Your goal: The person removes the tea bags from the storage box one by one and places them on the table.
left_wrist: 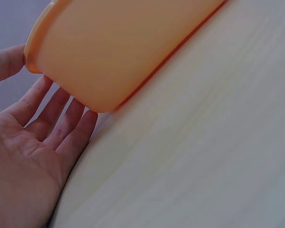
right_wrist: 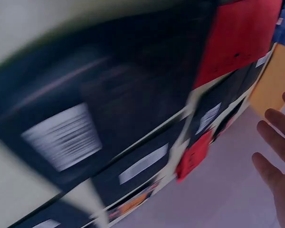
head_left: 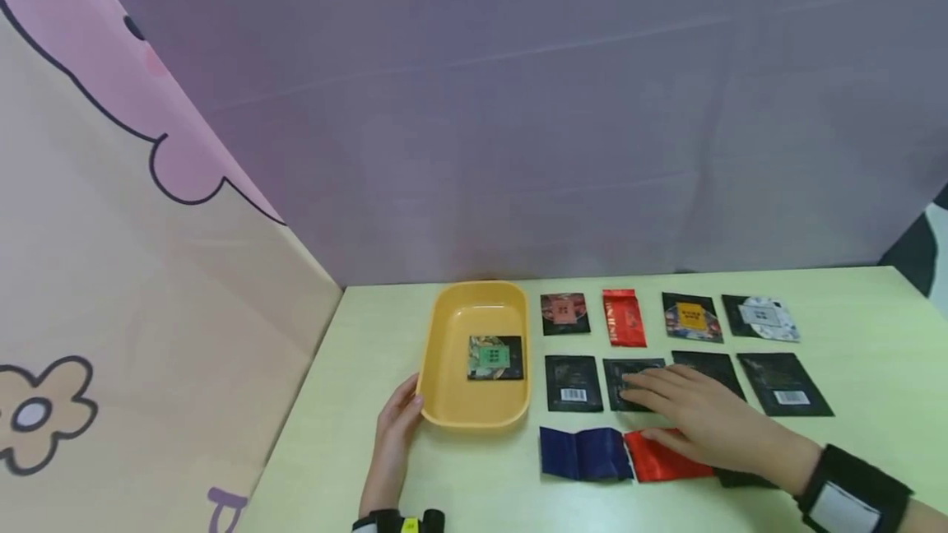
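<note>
At the left of the table, my left hand [head_left: 398,418] holds the near left corner of a yellow tray [head_left: 448,352]. In the left wrist view its thumb is at the tray's rim and its fingers rest against the outer wall. A black packet with a green label [head_left: 494,357] lies inside the tray. My right hand [head_left: 711,418] is over the rows of packets, its fingers extended and pointing left. It overlaps a black packet [head_left: 635,368] and a red packet [head_left: 662,459]; in the right wrist view the fingers [right_wrist: 275,142] show apart from the packets.
A dark blue packet [head_left: 585,452] lies left of the red one. Black packets with barcodes [head_left: 573,385] form the middle row. Along the back are a red-labelled packet [head_left: 564,313], a narrow red sachet [head_left: 625,319], a yellow-labelled packet [head_left: 692,317] and a white-patterned packet [head_left: 763,317].
</note>
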`<state>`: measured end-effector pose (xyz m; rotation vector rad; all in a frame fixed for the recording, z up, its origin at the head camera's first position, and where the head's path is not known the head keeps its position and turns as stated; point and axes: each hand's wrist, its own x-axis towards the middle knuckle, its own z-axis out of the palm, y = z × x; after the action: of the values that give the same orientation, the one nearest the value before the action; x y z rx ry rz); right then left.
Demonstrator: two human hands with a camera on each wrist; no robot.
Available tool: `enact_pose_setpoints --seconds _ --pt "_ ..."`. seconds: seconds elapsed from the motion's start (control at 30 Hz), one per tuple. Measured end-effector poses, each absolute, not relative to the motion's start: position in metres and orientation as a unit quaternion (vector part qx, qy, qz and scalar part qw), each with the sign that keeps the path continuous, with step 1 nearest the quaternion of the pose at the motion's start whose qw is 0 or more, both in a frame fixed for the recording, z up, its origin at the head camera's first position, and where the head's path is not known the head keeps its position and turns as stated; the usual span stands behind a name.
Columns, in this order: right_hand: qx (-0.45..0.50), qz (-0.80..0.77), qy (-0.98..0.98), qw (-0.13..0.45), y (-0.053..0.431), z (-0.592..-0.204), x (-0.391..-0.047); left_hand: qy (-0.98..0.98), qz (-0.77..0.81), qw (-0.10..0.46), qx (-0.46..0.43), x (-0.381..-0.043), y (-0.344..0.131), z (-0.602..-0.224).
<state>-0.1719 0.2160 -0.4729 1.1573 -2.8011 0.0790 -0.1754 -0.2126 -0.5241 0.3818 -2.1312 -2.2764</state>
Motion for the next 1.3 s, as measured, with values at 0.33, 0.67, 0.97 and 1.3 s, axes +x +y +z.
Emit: enact_pose_setpoints --seconds 0.33,0.67,0.97,1.3 --pt "0.42 0.043 -0.904 0.073 0.161 -0.462 -0.199 -0.678 -0.726 -0.002 0.115 -0.174 -0.211 -0.524" --pt "0.436 0.097 -0.887 0.117 0.112 -0.454 -0.227 -0.678 -0.724 -0.004 0.123 -0.175 -0.211 -0.522" --pt "0.414 0.13 -0.9 0.049 0.082 -0.447 -0.241 -0.678 -0.725 0.0 0.123 -0.176 -0.211 -0.524" --pt "0.41 0.136 -0.902 0.002 0.05 -0.451 -0.253 -0.683 -0.72 0.001 0.124 -0.177 -0.211 -0.524"
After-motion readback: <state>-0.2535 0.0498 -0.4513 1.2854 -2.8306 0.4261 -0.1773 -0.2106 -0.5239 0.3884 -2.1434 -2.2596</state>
